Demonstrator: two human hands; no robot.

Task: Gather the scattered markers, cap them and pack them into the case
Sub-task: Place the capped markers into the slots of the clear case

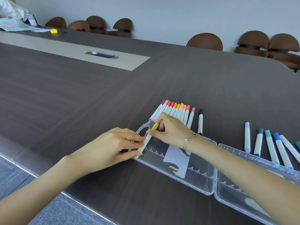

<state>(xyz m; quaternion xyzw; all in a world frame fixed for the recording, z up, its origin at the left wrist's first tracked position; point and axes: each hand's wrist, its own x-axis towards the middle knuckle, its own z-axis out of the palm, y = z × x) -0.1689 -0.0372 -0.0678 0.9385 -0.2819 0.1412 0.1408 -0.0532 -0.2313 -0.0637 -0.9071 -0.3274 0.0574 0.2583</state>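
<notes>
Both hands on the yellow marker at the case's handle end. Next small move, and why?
Probably press the yellow marker down into the end slot of the clear case. The left hand and right hand hold it angled over that half's scalloped holder, both caps look on, and the holder shows no other markers. The warm-coloured row waits just behind.

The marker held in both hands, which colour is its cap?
Yellow; the marker cap shows in the head view.
</notes>
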